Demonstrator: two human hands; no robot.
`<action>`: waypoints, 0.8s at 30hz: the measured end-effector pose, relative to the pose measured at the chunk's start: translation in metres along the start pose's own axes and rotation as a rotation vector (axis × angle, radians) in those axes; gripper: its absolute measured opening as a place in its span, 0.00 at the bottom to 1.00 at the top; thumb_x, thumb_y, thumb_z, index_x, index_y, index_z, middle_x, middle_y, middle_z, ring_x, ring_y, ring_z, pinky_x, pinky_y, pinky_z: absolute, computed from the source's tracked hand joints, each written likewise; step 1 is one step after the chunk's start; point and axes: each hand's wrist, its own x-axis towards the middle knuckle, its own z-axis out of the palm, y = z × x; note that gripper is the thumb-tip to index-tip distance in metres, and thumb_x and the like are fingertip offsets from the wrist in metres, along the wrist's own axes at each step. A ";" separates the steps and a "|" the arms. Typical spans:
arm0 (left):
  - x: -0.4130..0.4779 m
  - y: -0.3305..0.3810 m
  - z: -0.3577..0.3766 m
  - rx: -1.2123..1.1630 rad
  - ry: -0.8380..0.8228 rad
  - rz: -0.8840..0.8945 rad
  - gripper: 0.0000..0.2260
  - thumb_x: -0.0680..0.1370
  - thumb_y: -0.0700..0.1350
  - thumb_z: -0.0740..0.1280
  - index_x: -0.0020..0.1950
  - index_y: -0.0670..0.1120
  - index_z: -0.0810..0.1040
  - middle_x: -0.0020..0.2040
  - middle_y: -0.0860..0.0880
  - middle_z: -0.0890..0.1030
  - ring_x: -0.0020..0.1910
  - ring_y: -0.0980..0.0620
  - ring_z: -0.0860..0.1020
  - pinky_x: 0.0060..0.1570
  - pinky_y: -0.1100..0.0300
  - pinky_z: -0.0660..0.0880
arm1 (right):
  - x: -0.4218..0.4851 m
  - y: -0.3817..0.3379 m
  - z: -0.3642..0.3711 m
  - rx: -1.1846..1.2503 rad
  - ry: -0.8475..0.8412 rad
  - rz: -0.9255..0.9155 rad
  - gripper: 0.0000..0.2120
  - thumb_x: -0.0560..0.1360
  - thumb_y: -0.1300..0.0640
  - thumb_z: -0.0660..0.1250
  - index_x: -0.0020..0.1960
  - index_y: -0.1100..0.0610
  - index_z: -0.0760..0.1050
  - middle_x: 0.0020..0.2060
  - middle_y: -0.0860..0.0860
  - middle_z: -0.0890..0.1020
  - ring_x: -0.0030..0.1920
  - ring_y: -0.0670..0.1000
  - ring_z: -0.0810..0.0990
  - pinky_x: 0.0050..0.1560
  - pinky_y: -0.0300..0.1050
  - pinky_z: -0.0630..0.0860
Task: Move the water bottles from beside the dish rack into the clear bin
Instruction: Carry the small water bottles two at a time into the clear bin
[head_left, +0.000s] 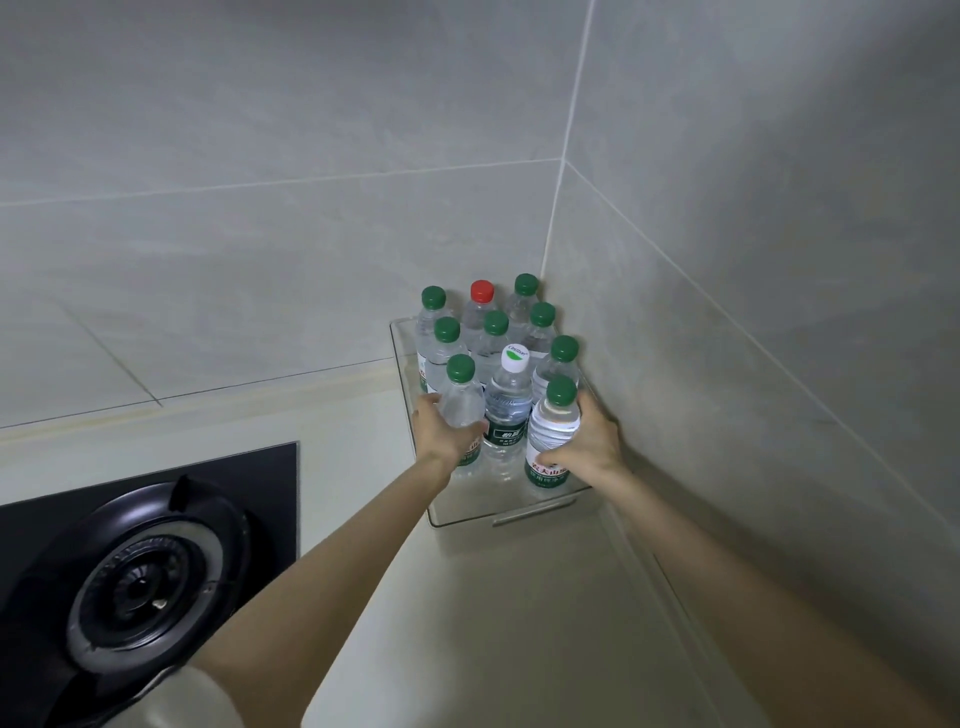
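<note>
A clear bin (511, 512) stands on the counter in the wall corner, filled with several upright water bottles. Most have green caps; one at the back has a red cap (481, 291) and one in the front row a white cap (514, 357). My left hand (445, 431) grips the front-left green-capped bottle (461, 397) around its body. My right hand (589, 441) grips the front-right green-capped bottle (553, 431), whose red and green label shows below my thumb. Both bottles stand inside the bin's front end.
A black gas hob with a round burner (140, 587) lies at the lower left. Grey tiled walls meet right behind the bin. Pale countertop (493, 613) stretches from the bin toward me. No dish rack is in view.
</note>
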 end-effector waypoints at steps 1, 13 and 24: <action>-0.001 0.002 -0.004 0.031 -0.003 0.045 0.34 0.69 0.41 0.77 0.70 0.41 0.63 0.68 0.43 0.69 0.66 0.45 0.69 0.65 0.56 0.68 | -0.001 -0.001 0.000 -0.004 0.012 0.004 0.39 0.54 0.61 0.81 0.61 0.51 0.70 0.55 0.49 0.80 0.56 0.55 0.78 0.54 0.43 0.75; -0.010 0.010 -0.034 0.359 -0.063 0.361 0.36 0.66 0.47 0.79 0.70 0.49 0.65 0.64 0.43 0.75 0.60 0.42 0.75 0.59 0.50 0.74 | -0.009 -0.006 -0.014 -0.186 0.139 -0.158 0.30 0.59 0.52 0.80 0.58 0.51 0.72 0.52 0.50 0.83 0.53 0.56 0.81 0.50 0.46 0.77; -0.009 0.013 -0.031 0.350 -0.014 0.376 0.34 0.68 0.43 0.78 0.69 0.48 0.67 0.64 0.42 0.76 0.60 0.42 0.76 0.60 0.45 0.74 | -0.009 0.004 -0.025 -0.233 0.167 -0.311 0.35 0.62 0.56 0.79 0.63 0.51 0.65 0.53 0.51 0.81 0.50 0.58 0.79 0.49 0.48 0.76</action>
